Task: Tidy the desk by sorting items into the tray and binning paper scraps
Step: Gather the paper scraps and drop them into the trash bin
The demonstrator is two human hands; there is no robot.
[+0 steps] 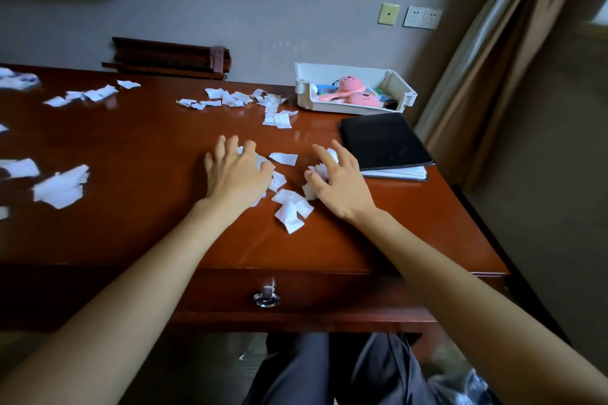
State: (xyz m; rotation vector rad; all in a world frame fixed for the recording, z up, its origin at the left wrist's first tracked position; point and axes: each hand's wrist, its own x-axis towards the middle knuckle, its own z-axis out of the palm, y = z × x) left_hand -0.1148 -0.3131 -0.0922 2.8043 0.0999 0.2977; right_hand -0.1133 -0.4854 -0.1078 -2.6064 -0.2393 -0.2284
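White paper scraps (291, 207) lie scattered over the red-brown desk (148, 233). My left hand (235, 171) rests palm down on a small heap of them, fingers spread and curled over the paper. My right hand (339, 179) lies just to the right, fingers bent around a bunch of scraps (317, 174) under the palm. A few loose scraps lie between the two hands. A white tray (306, 89) at the back right holds pink toys (357, 94) and other small items.
More scraps lie at the back middle (237, 99), back left (88, 94) and left edge (61, 187). A black notebook (385, 141) lies in front of the tray. A dark wooden rack (171, 57) stands against the wall. A bin bag (460, 385) shows at the bottom right.
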